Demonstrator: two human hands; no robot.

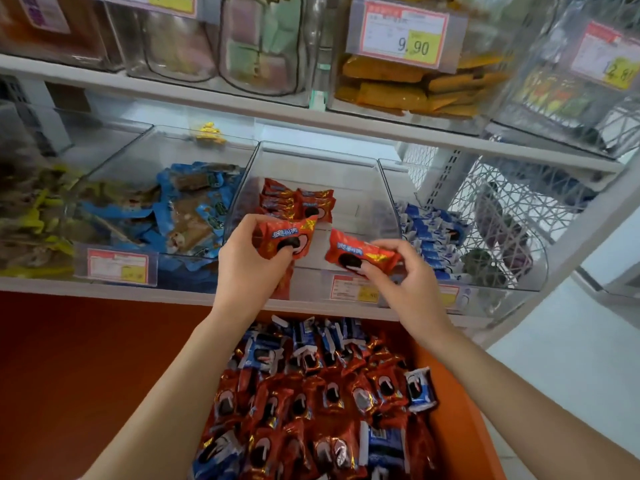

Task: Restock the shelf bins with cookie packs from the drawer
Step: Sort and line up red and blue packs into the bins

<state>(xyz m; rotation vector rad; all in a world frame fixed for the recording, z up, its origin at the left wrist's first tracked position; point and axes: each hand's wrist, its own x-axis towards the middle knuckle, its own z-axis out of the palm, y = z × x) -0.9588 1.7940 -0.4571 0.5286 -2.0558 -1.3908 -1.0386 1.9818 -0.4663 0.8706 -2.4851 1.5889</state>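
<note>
Red and blue cookie packs (311, 403) are piled in the orange drawer (450, 410) below. Above it, one red pack (289, 237) is gripped by the left grip (249, 261), fingers curled round it. A second red pack (356, 252) is pinched by the right grip (405, 275) between thumb and fingertips. Both packs are held at the front of the clear middle bin (318, 168), where a few stacked packs (298, 202) are seen.
</note>
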